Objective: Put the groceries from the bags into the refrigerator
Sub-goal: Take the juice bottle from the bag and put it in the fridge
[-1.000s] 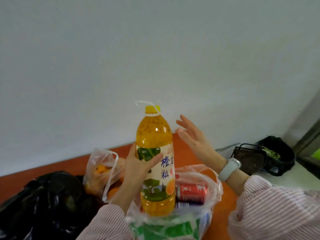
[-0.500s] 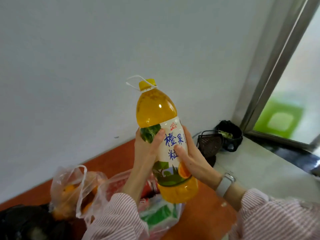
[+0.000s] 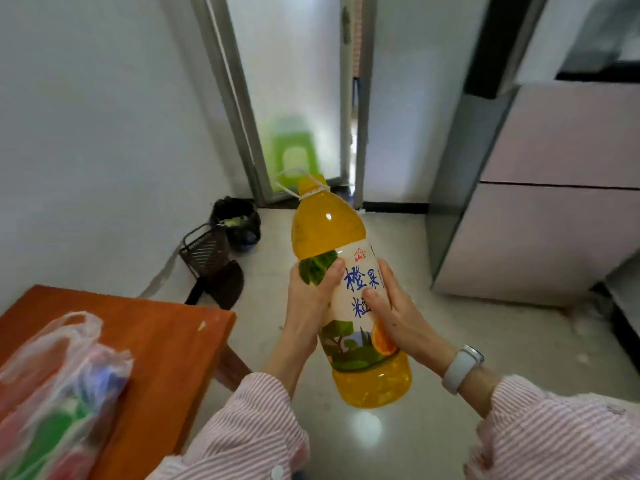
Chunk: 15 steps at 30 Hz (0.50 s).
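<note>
- Holding, in both hands above the pale floor: large clear plastic bottle (image 3: 349,292) of orange juice drink, yellow cap with white loop handle, white label with blue characters and green leaves; filled nearly to the neck, tilted slightly, cap away from the camera.
- Left hand (image 3: 310,299): curled round the label's left side, thumb across the green leaf print.
- Right hand (image 3: 393,311): wrapped round the label's right side, thumb on the front; white wristband at the wrist.
- Thin translucent plastic bag (image 3: 52,386) on the orange wooden table (image 3: 173,341), lower left: contents blurred, red, green and blue shapes only.
- Pale pink refrigerator (image 3: 540,202), doors closed, at right, well apart from the bottle.
- Black-lined waste bin (image 3: 237,220) by the wall: green scraps visible inside.
- Dark mesh basket (image 3: 204,249) just beside the bin; contents cannot be told.
</note>
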Available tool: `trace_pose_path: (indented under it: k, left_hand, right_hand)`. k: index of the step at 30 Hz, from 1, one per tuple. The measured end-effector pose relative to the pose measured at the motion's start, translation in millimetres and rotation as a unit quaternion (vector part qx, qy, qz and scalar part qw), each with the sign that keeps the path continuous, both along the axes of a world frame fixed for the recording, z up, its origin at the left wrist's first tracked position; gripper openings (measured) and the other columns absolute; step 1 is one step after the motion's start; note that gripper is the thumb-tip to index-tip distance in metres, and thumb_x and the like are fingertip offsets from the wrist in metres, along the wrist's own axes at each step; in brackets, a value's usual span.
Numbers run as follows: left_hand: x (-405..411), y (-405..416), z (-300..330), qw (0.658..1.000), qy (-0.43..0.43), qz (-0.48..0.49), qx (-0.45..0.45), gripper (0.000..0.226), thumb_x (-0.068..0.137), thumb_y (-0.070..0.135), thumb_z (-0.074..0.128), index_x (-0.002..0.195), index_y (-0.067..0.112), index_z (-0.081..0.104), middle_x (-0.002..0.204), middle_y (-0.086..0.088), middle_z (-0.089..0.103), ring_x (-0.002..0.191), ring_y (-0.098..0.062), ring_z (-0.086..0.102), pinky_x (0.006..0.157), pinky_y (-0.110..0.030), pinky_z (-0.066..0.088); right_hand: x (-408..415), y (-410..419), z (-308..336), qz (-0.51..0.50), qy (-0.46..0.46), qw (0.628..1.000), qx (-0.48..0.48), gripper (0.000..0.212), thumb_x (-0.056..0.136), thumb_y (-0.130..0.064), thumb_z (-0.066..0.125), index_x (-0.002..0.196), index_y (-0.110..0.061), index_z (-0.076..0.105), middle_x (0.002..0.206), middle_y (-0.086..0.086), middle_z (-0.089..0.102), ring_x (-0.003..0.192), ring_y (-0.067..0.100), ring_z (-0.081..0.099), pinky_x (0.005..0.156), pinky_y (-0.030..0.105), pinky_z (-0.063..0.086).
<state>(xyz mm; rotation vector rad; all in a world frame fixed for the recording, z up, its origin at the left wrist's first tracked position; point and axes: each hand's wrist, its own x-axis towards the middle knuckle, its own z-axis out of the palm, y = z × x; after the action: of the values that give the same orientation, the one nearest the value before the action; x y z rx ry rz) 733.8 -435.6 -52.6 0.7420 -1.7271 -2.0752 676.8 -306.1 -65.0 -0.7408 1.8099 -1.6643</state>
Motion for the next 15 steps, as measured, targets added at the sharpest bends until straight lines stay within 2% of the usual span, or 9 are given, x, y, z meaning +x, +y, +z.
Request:
trace_pose_path:
  k: [3, 6, 9, 11, 13, 15]
  left_hand:
    - [-48, 90, -8, 0.993, -0.023, -0.11, 0.016, 0.063, 0.071, 0.04, 0.069, 0.122, 0.013, 0.045, 0.106, -0.011, 0.067, 0.085, -0.022, 0.069, 0.063, -0.029, 0.058]
    - [-90, 170, -11, 0.977, -0.023, -0.212, 0.008, 0.032, 0.08, 0.031, 0.065, 0.106, 0.017, 0.053, 0.092, -0.005, 0.07, 0.072, -0.012, 0.07, 0.054, -0.02, 0.053]
    - [-127, 238, -9, 0.955, -0.025, -0.296, -0.005, 0.039, 0.079, 0.035, 0.065, 0.11, 0.016, 0.052, 0.097, -0.007, 0.07, 0.075, -0.014, 0.07, 0.056, -0.021, 0.054]
    - [-152, 276, -10, 0.94, -0.023, -0.341, -0.015, 0.029, 0.079, 0.034, 0.065, 0.103, 0.021, 0.054, 0.094, -0.005, 0.071, 0.075, -0.013, 0.07, 0.059, -0.023, 0.056]
    - [-179, 310, -11, 0.924, -0.015, -0.381, -0.018, 0.017, 0.082, 0.03, 0.064, 0.095, 0.024, 0.055, 0.086, 0.001, 0.072, 0.072, -0.012, 0.071, 0.059, -0.024, 0.056]
    - [-209, 339, -12, 0.909, -0.012, -0.415, -0.026, 0.019, 0.082, 0.03, 0.063, 0.097, 0.021, 0.056, 0.085, 0.001, 0.072, 0.073, -0.013, 0.071, 0.059, -0.024, 0.056]
  right_hand:
    - [-22, 98, -10, -0.107, -0.009, 0.994, 0.017, 0.04, 0.086, -0.047, 0.047, 0.122, -0.043, 0.03, 0.105, -0.001, 0.063, 0.084, 0.012, 0.068, 0.064, 0.021, 0.053]
    - [-39, 182, -15, -0.215, -0.002, 0.977, 0.018, 0.038, 0.085, -0.045, 0.049, 0.12, -0.043, 0.034, 0.105, -0.003, 0.064, 0.087, 0.011, 0.067, 0.067, 0.022, 0.054]
    - [-55, 248, -20, -0.304, -0.005, 0.952, 0.012, 0.033, 0.087, -0.044, 0.049, 0.116, -0.049, 0.034, 0.106, -0.004, 0.063, 0.087, 0.012, 0.067, 0.068, 0.025, 0.054]
    - [-67, 283, -25, -0.355, -0.003, 0.935, 0.015, 0.036, 0.089, -0.04, 0.049, 0.121, -0.045, 0.033, 0.109, -0.001, 0.063, 0.089, 0.014, 0.067, 0.071, 0.028, 0.056]
    - [-83, 315, -28, -0.395, -0.007, 0.918, 0.009, 0.04, 0.091, -0.034, 0.048, 0.128, -0.039, 0.032, 0.111, 0.001, 0.063, 0.091, 0.015, 0.067, 0.071, 0.027, 0.056]
    - [-104, 342, -29, -0.423, -0.008, 0.906, 0.011, 0.043, 0.092, -0.031, 0.047, 0.131, -0.035, 0.031, 0.111, 0.0, 0.063, 0.091, 0.014, 0.067, 0.07, 0.025, 0.055]
